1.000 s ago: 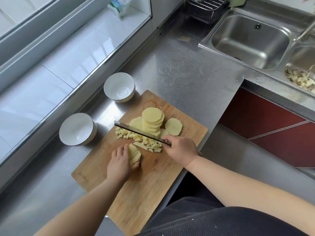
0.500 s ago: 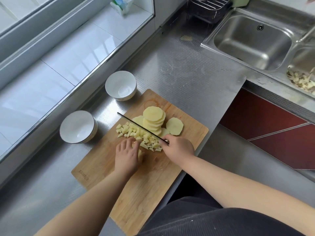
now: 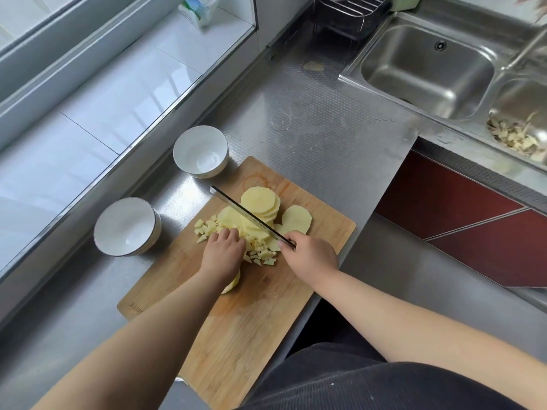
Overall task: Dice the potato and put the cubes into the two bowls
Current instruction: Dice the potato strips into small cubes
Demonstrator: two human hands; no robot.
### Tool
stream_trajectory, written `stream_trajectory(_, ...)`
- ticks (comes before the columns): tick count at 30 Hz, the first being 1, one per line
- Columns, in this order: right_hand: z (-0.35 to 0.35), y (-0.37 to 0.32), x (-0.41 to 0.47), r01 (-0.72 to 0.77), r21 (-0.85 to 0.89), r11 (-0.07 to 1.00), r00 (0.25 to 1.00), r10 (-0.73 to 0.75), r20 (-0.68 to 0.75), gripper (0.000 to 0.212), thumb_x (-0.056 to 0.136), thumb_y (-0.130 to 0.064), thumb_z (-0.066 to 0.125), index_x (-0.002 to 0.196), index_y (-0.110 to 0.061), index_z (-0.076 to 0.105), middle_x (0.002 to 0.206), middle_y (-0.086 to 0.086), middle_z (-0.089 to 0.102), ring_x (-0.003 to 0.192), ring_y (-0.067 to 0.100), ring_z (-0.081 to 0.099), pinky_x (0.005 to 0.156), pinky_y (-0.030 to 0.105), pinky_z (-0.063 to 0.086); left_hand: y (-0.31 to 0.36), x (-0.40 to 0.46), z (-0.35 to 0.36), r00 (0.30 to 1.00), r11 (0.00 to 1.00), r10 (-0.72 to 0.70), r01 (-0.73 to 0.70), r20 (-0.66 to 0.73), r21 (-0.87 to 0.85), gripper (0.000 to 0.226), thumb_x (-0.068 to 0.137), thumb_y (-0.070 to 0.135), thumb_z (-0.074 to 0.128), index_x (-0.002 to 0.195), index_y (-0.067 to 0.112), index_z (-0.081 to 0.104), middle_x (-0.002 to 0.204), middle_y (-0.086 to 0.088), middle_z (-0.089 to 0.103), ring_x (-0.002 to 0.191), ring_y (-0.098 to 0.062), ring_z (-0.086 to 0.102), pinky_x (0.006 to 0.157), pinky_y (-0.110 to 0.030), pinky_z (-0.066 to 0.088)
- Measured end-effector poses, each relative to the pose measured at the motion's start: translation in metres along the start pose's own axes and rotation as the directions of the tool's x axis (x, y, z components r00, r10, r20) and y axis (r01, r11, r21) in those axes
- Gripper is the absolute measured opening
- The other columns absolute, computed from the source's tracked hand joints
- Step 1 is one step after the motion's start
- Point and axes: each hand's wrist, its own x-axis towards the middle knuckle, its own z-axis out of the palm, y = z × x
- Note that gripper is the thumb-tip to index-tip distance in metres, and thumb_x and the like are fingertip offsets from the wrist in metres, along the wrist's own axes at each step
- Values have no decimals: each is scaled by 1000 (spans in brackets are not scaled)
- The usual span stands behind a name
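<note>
A wooden cutting board (image 3: pixel 254 324) lies on the steel counter. On it are a stack of round potato slices (image 3: pixel 262 199), a single slice (image 3: pixel 297 218) and a pile of small potato cubes (image 3: pixel 262 255). My left hand (image 3: pixel 225 254) lies on the cube pile with bent fingers, their tips against the slices. A small stack of slices (image 3: pixel 232 287) shows beside my left wrist. My right hand (image 3: pixel 310 257) grips the handle of a knife (image 3: pixel 248 216), whose blade runs across the slices. Two white bowls (image 3: pixel 201 152) (image 3: pixel 127 226) stand empty left of the board.
A double steel sink (image 3: pixel 429 72) sits at the far right, with peelings (image 3: pixel 515 137) in its right basin. A wire rack (image 3: pixel 346 13) stands behind the counter. The counter edge drops off right of the board, above a red cabinet front (image 3: pixel 461 220).
My left hand left the small stack of slices and moved forward onto the cubes. The knife shifted away from the cubes and now lies over the round slices.
</note>
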Motion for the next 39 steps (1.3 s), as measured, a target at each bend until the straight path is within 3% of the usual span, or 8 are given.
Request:
stream_trajectory(4, -1, 0, 1, 9, -15, 1000, 1000, -9, 25, 35, 100, -45, 42, 119, -24, 62, 85, 1, 70, 79, 23, 61, 58, 29, 41, -8, -3, 3, 994, 992, 106, -104, -21, 69, 35, 93, 25, 53, 125, 14, 53, 122, -6, 53, 109, -25, 47, 90, -35, 39)
stream_trajectory(7, -2, 1, 1, 2, -15, 1000, 999, -2, 37, 35, 100, -45, 42, 121, -24, 61, 89, 1, 70, 85, 24, 62, 63, 30, 43, -11, -4, 3, 988, 988, 148, -145, -52, 55, 24, 88, 20, 58, 112, 14, 61, 103, -4, 61, 94, -23, 53, 82, -35, 44)
stream_trajectory(12, -3, 2, 2, 7, -15, 1000, 999, -7, 32, 34, 99, -45, 43, 120, -24, 61, 83, 0, 68, 80, 24, 61, 58, 29, 37, -15, -6, 8, 989, 994, 92, -97, -113, -42, 26, 75, 17, 76, 98, 18, 65, 85, 0, 64, 80, -21, 57, 72, -34, 48)
stream_trajectory(17, -4, 4, -1, -3, -30, 1000, 1000, 4, 23, 36, 99, -45, 43, 120, -23, 62, 69, -7, 54, 71, 20, 54, 55, 29, 34, -11, -4, 12, 996, 997, 40, -45, -78, -63, 22, 91, 28, 59, 112, 21, 61, 106, 1, 61, 97, -21, 53, 84, -33, 42)
stream_trajectory(24, -8, 5, -5, -8, -43, 999, 999, 10, 40, 35, 99, -45, 43, 121, -24, 61, 84, -2, 67, 78, 20, 59, 57, 28, 35, -2, -2, 10, 995, 990, -73, 64, -70, -126, 22, 96, 25, 48, 115, 25, 60, 109, 2, 57, 101, -20, 50, 85, -32, 37)
stream_trajectory(31, -7, 3, -4, -25, -16, 1000, 999, 26, 33, 30, 99, -43, 44, 107, -22, 63, 73, -7, 57, 72, 18, 54, 53, 28, 34, -15, -11, -2, 959, 914, -202, 113, -196, -389, 18, 92, 25, 61, 108, 19, 68, 107, 0, 65, 98, -23, 57, 81, -35, 43)
stream_trajectory(35, -7, -2, -4, -5, -11, 1000, 999, 6, 50, 30, 99, -42, 44, 108, -21, 63, 79, -2, 64, 77, 22, 58, 55, 29, 36, -34, -14, -19, 917, 660, -395, 327, 58, -677, 12, 90, 25, 66, 99, 18, 64, 92, 5, 63, 85, -17, 59, 72, -34, 51)
stream_trajectory(39, -3, -7, -7, 20, -13, 1000, 994, -18, 104, 28, 98, -42, 45, 107, -23, 64, 87, -2, 66, 85, 24, 62, 59, 29, 38, -49, -25, -13, 902, 667, -294, 431, 317, -608, 16, 84, 26, 74, 88, 22, 59, 86, 5, 62, 79, -12, 58, 71, -29, 51)
